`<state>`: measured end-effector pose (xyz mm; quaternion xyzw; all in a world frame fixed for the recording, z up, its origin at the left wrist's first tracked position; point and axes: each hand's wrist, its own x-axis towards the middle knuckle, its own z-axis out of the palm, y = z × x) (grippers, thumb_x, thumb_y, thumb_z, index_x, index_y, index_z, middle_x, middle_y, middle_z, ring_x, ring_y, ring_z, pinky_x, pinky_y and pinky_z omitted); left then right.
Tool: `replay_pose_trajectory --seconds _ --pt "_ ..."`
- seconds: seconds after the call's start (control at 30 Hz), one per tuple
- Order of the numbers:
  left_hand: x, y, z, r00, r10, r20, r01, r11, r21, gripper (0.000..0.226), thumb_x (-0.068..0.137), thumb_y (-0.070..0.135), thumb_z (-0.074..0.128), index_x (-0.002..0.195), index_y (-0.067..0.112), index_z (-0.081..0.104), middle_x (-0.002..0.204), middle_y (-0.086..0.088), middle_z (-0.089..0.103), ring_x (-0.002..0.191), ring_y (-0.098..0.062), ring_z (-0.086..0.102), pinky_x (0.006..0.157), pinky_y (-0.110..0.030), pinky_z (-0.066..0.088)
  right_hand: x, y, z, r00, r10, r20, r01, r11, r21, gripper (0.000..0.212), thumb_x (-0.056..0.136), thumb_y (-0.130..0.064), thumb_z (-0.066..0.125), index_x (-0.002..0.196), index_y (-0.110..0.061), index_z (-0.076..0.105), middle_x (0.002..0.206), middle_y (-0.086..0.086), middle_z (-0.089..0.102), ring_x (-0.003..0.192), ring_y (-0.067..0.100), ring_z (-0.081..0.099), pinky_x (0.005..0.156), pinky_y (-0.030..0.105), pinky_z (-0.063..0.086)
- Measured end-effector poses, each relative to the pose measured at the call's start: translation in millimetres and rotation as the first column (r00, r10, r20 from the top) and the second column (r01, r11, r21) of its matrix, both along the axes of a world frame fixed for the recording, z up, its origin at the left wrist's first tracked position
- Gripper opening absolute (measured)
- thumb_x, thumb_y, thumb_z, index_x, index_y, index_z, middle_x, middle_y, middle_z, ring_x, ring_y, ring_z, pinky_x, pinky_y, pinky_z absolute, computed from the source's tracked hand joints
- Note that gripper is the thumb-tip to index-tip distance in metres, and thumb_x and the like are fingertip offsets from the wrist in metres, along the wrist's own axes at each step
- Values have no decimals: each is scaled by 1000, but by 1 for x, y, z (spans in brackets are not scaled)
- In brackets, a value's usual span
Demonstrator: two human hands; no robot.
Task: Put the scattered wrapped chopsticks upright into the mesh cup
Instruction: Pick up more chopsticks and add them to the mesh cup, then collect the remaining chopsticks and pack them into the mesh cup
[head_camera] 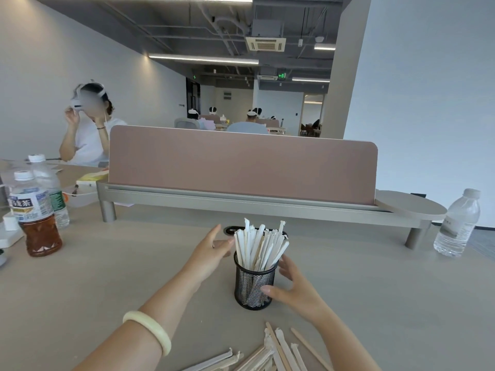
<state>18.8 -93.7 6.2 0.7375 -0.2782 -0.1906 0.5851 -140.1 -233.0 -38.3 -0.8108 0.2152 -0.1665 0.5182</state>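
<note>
Nearest the person, below both wrists, loose wrapped chopsticks [278, 352] lie scattered on the pale worktop [107, 277], some in white paper, a few bare wooden sticks among them. Just above that pile, between the two hands, stands the black mesh cup [253, 286], upright and packed with wrapped chopsticks that fan out above its rim. The right hand [293, 287] sits against the cup's right side, fingers spread, thumb tip touching the mesh low down, the other fingers curved near the rim; it grips nothing. The left hand [211, 250] is raised at the cup's upper left, fingers loosely extended toward the paper wrappers, empty, with a pale bangle [148, 330] on that forearm. Well left of the left hand stands a tea bottle [34, 220] with a clear bottle behind it. Far right of the right hand stands a water bottle [458, 223]. Beyond the hands runs a pinkish desk divider [241, 164], and behind its left end another person [88, 129] sits wearing a headset.
</note>
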Motion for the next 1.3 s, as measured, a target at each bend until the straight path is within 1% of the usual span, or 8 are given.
replay_pose_trajectory --seconds 0.23,0.4,0.53,0.63,0.8,0.97,1.07,1.3 --pt "-1 64 0 981 -65 180 10 956 292 54 85 32 62 133 14 45 112 0 59 97 -17 59 76 -25 43 -64 -2 5 958 -128 -257 104 989 -103 70 85 -30 65 144 -14 31 146 5 40 131 19 40 98 25 34" --pt "-31 103 -9 852 -442 280 68 624 779 71 77 51 65 135 16 44 138 -2 49 126 -16 47 102 -23 35 -97 24 6 861 -147 -486 -3 956 -294 70 87 -42 58 143 -8 33 148 8 34 136 23 33 109 29 27" --pt "-55 113 -21 783 -579 227 46 418 907 84 70 61 64 138 19 38 151 -7 32 142 -20 25 112 -29 29 -100 48 6 807 -158 -570 -84 923 -375 33 82 -54 58 102 -27 55 128 5 45 127 27 36 102 34 33" --pt "-67 114 -27 758 -605 245 12 389 921 81 66 58 69 132 18 43 152 -15 26 142 -26 21 109 -32 33 -97 59 0 796 -182 -577 -110 895 -433 73 76 -64 57 136 -25 43 141 2 40 132 28 31 106 38 33" --pt "-74 110 -28 741 -607 285 -11 414 910 66 69 46 71 123 16 47 137 -10 42 124 -27 44 101 -34 41 -97 67 -5 785 -220 -579 -110 870 -481 84 73 -61 62 143 -23 35 147 1 33 135 26 27 108 39 32" --pt "-76 105 -27 711 -624 324 -25 438 899 21 71 28 67 85 22 51 97 -9 49 81 -27 48 62 -29 36 -98 69 3 767 -221 -603 -149 852 -501 47 76 -54 63 100 -13 57 136 6 39 126 26 32 101 37 38" --pt "-77 101 -30 695 -631 345 -54 433 900 37 69 21 61 58 26 25 88 -5 36 75 -20 33 48 -28 15 -96 73 6 755 -228 -615 -154 850 -504 43 76 -49 65 62 -20 36 116 4 40 117 26 35 94 35 42" --pt "-81 92 -25 691 -655 305 -49 378 925 20 72 23 63 81 18 45 88 -5 45 75 -24 43 58 -27 32 -83 75 11 735 -233 -637 -194 828 -527 31 81 -25 60 64 -19 34 87 0 35 105 30 46 65 27 37"
